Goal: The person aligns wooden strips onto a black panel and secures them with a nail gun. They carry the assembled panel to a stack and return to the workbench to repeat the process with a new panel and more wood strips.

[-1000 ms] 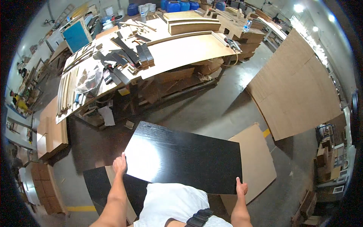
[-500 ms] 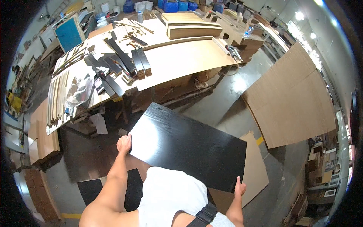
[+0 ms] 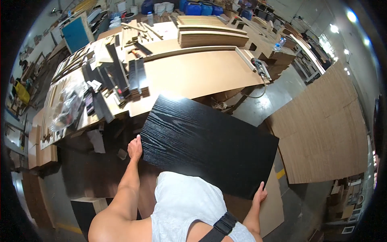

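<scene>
A large black wood-grain panel (image 3: 209, 147) is held out in front of my body, tilted, with its left end farther from me. My left hand (image 3: 135, 148) grips its left edge, the thumb lying along the side. At the right near corner my right hand (image 3: 260, 192) is closed on the edge, with the thumb up on the top face. The fingers under the board are hidden on both sides. The panel's far edge overlaps the near side of the workbench top (image 3: 181, 72) in the picture; whether they touch I cannot tell.
Black strips (image 3: 116, 68), a clear plastic bag (image 3: 68, 113) and thin wood sticks (image 3: 137, 30) lie on the workbench. A power tool (image 3: 260, 68) sits at its right end. To the right stands a big brown board (image 3: 322, 129). A black-topped piece (image 3: 82, 213) is low at my left.
The panel has risen and moved toward the workbench, both hands still on it. Its bright reflection has faded, showing the grain. My view has shifted slightly.
</scene>
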### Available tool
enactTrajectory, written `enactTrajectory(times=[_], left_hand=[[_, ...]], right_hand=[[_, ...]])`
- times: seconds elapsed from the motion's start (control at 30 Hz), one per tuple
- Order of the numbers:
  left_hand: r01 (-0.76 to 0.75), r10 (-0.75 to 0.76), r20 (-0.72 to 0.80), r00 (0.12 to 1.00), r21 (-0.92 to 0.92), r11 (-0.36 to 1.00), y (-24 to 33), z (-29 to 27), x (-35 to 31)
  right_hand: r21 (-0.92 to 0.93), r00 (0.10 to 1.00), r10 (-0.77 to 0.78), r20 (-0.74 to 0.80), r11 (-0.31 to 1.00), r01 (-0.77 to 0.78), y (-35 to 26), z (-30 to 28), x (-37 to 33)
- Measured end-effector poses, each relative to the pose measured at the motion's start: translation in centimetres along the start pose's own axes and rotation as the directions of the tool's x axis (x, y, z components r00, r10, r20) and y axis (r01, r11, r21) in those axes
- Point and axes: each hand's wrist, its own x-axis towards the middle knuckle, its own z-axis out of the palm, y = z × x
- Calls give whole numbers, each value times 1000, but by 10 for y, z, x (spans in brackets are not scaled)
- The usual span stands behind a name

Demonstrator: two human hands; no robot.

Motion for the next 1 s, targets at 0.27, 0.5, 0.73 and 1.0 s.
enactTrajectory(times=[0.27,0.5,0.73,1.0], left_hand=[[61,-63,-113,992,-14,998,91,56,30],[271,-266,-192,945,0,963,108,97,60],[289,-276,-234,932,23,957,137,130,90],[290,-287,-245,926,-21,957,156,137,83]], right_hand=[[66,972,-223,-78,971,228,-79,82,156],[-86,954,-236,183,963,255,-187,159,249],[-207,922,-183,340,942,263,-287,229,337],[-160,883,-212,419,940,301,-327,305,393]])
